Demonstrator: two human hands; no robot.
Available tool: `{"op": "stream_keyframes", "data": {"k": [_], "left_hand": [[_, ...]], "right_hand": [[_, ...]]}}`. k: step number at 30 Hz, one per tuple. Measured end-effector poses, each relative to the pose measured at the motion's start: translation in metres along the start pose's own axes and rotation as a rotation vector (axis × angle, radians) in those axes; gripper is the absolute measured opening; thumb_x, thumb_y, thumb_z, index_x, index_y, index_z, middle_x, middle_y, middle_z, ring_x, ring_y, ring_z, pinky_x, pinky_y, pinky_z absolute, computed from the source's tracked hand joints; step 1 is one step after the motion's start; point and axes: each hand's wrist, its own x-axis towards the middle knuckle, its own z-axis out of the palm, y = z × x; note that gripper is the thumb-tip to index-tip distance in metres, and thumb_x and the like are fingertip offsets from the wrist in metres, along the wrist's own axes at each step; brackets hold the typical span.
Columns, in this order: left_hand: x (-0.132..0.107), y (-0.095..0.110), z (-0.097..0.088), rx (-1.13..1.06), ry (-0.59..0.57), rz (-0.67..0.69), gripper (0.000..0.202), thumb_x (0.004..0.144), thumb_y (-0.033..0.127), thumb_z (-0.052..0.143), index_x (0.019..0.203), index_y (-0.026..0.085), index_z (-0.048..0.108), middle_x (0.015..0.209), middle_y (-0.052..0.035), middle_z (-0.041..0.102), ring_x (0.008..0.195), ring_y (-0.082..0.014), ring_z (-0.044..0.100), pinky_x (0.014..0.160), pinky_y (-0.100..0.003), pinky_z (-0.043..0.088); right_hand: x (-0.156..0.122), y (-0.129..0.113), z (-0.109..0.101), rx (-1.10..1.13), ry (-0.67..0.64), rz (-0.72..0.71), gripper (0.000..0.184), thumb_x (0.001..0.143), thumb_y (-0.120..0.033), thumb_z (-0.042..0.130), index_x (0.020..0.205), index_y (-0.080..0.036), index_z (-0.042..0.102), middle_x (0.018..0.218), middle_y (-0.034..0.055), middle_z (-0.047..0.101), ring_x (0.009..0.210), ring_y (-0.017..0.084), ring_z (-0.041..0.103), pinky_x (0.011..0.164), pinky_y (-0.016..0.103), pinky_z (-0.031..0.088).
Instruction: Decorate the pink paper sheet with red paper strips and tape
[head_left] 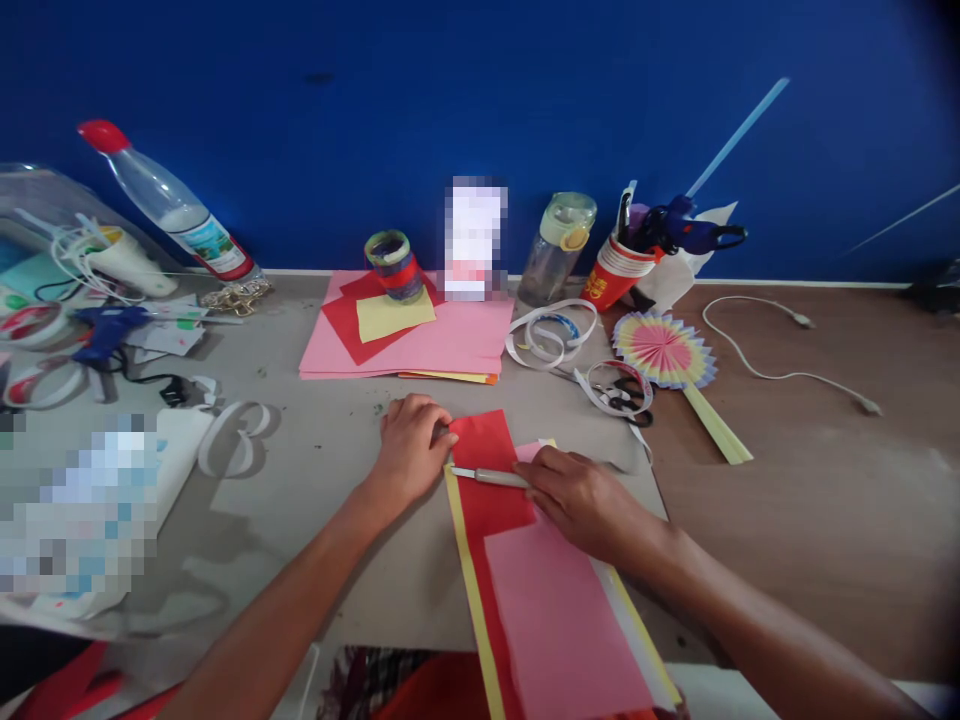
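My right hand (570, 490) grips a craft knife (501, 478) by its grey handle, and its metal blade lies flat across a red paper strip (484, 435). At the strip's upper left edge, my left hand (412, 435) has its fingers curled, with thumb and fingertips pinching the paper. Beneath and beside the red paper, a yellow sheet (474, 590) shows as a narrow border. A pink sheet (562, 610) overlaps the lower part of the red one. The stack of papers runs down over the table's near edge. The fingertips of my right hand are partly hidden.
Behind my hands lie pink sheets (465, 340) with a tape roll (395, 265) on top. A bottle (559, 250), red paper cups (615, 275), scissors (626, 395) and a paper fan (664, 350) stand or lie to the right. At left are a glue gun (105, 332) and a tilted bottle (176, 215).
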Motion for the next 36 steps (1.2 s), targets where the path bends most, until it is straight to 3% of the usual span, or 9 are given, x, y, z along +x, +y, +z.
{"op": "stream_keyframes", "data": {"k": [5, 21, 28, 36], "left_hand": [[0.003, 0.003, -0.002, -0.067, 0.003, -0.012, 0.005, 0.078, 0.018, 0.059, 0.074, 0.021, 0.059, 0.099, -0.0028, 0.063, 0.097, -0.0226, 0.051, 0.093, -0.042, 0.037], [-0.004, 0.008, -0.009, -0.215, -0.049, 0.024, 0.011, 0.083, 0.023, 0.05, 0.073, 0.021, 0.055, 0.072, 0.0017, 0.063, 0.072, -0.0157, 0.056, 0.087, -0.037, 0.04], [-0.007, 0.005, -0.004, -0.144, -0.042, 0.047, 0.011, 0.085, 0.024, 0.047, 0.077, 0.021, 0.054, 0.075, 0.0008, 0.064, 0.074, -0.0159, 0.057, 0.091, -0.04, 0.035], [-0.006, 0.003, 0.0, -0.127, -0.041, 0.113, 0.014, 0.088, 0.026, 0.043, 0.08, 0.021, 0.053, 0.076, 0.0002, 0.063, 0.077, -0.0173, 0.056, 0.089, -0.039, 0.034]], "right_hand": [[0.0, 0.005, 0.006, 0.025, 0.051, -0.056, 0.025, 0.089, -0.012, 0.05, 0.111, -0.015, 0.062, 0.092, 0.0084, 0.064, 0.08, 0.018, 0.062, 0.069, 0.029, 0.047], [0.0, 0.007, 0.007, 0.02, 0.017, -0.013, 0.022, 0.089, -0.011, 0.048, 0.104, -0.017, 0.064, 0.087, 0.0056, 0.059, 0.073, 0.015, 0.058, 0.066, 0.026, 0.043], [-0.003, 0.007, 0.009, -0.031, 0.112, -0.03, 0.02, 0.088, -0.01, 0.049, 0.099, -0.017, 0.065, 0.082, 0.0058, 0.057, 0.073, 0.018, 0.052, 0.07, 0.031, 0.039], [-0.003, 0.013, -0.009, -0.071, 0.123, -0.07, 0.021, 0.09, -0.011, 0.048, 0.098, -0.017, 0.067, 0.081, 0.0068, 0.059, 0.076, 0.02, 0.049, 0.07, 0.033, 0.034]]}}
